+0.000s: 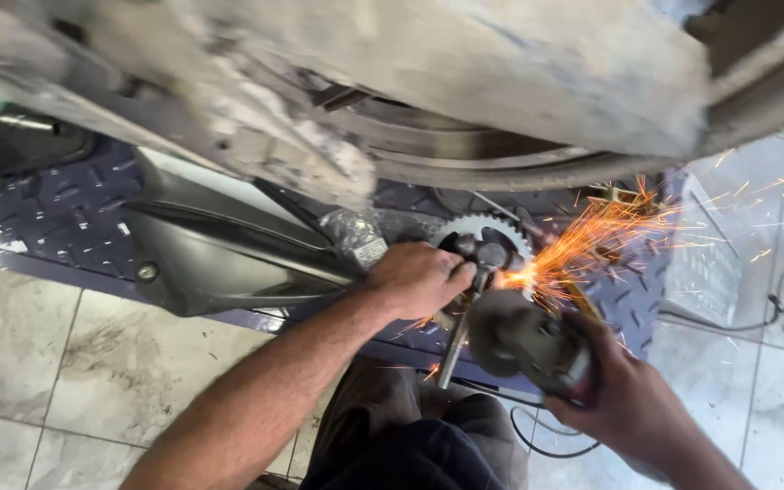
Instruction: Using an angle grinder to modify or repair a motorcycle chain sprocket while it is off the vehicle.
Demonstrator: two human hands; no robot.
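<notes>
Nearest to me are my own knees in dark trousers (410, 436), and just beyond them my right hand (623, 395) is wrapped tight around the body of the angle grinder (537, 345), fingers closed round its barrel behind the guard. I judge this tool to be heavy for its size and rigid, with a twist and kick of its own while the disc runs, so the firm grip well back on the barrel, clear of the wheel, looks like the right place to hold it; its black cable (546, 436) trails on the floor below my wrist. My left hand (419, 277) is clenched over the top of a steel rod or lever (460, 340) that slants down toward me, pressed close against the toothed sprocket (483, 231). The disc meets the metal just right of that hand, and orange sparks (592, 240) spray away to the right. The sprocket and its fittings should be stiff, hard steel, probably hot near the cut and sharp at the teeth, so I would keep my fingers on the rod and off the rim. All this sits at the edge of a dark blue chequer-plate ramp (56, 218) laid over pale floor tiles (65, 354). Left of my forearm a grey plastic body panel (220, 254) lies on the ramp. Farthest off, blurred overhead, hangs the dusty underside of a vehicle (465, 63) with the curve of a tyre (465, 159).
</notes>
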